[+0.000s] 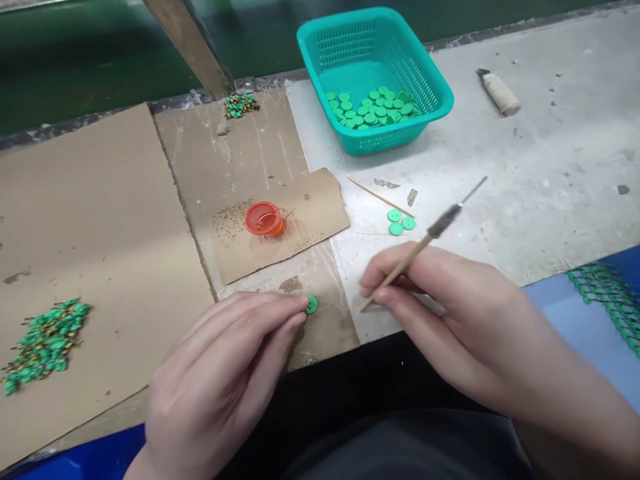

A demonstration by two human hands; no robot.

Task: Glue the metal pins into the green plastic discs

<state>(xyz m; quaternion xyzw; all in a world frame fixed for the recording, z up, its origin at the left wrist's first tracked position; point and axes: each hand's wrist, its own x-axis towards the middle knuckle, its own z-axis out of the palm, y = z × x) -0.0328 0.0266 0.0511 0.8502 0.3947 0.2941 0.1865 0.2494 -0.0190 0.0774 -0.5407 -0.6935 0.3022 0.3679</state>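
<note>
Between the thumb and fingertips of my left hand [220, 373] is a small round green button [312, 305], held near the table's front edge. My right hand [450, 313] grips a thin wooden-handled tool [415, 252] like a pen. Dark wrapping joins its handle to a fine metal tip, which points up and away to the right; the handle's bare end faces the button, apart from it. Beyond my left hand, a small red cup [263, 219] holds some liquid. Three loose green buttons [396, 229] lie beyond my right hand, beside a pointed wooden stick [380, 196].
A teal basket [440, 100] with many green buttons stands at the back. Piles of small green-and-yellow pieces lie on cardboard at left [47, 343] and at the back [241, 105]. A pale cylinder with a dark tip [501, 93] lies at back right, green netting [607, 300] at right.
</note>
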